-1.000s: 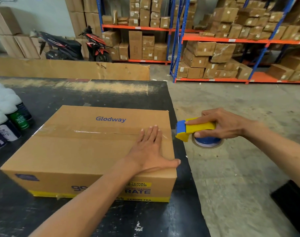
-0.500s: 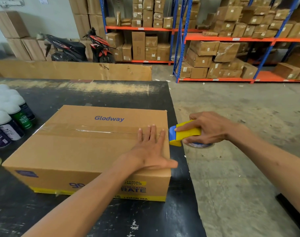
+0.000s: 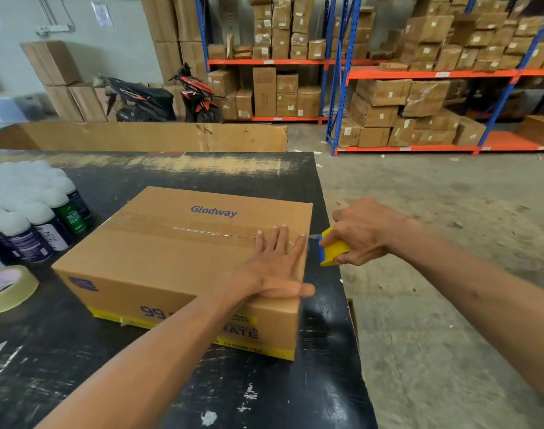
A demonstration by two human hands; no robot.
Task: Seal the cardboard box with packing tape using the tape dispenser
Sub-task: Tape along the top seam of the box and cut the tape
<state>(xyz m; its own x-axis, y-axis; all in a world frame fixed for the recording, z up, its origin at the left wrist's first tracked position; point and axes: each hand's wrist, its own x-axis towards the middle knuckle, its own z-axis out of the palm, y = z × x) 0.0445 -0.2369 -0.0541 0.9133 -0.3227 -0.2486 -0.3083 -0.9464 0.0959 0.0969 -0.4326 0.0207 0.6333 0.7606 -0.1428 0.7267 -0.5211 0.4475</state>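
Observation:
A brown cardboard box (image 3: 171, 258) printed "Glodway" lies on the black table (image 3: 264, 391), its flaps closed. A strip of clear tape (image 3: 184, 229) runs along its top seam. My left hand (image 3: 273, 267) presses flat on the box top near the right edge, fingers spread. My right hand (image 3: 366, 232) grips the yellow and blue tape dispenser (image 3: 332, 250) just off the box's right edge, close to the end of the seam. The tape roll in the dispenser is hidden behind my hand.
Several spray cans with white caps (image 3: 35, 218) stand at the table's left. A loose roll of clear tape (image 3: 7, 287) lies near the left edge. The table's right edge drops to concrete floor (image 3: 450, 320). Shelves of boxes and a motorbike (image 3: 159, 97) stand behind.
My right hand has brought the dispenser leftward up to the box's right edge and tilted it. My left hand stays flat on the box. The camera has lifted a little.

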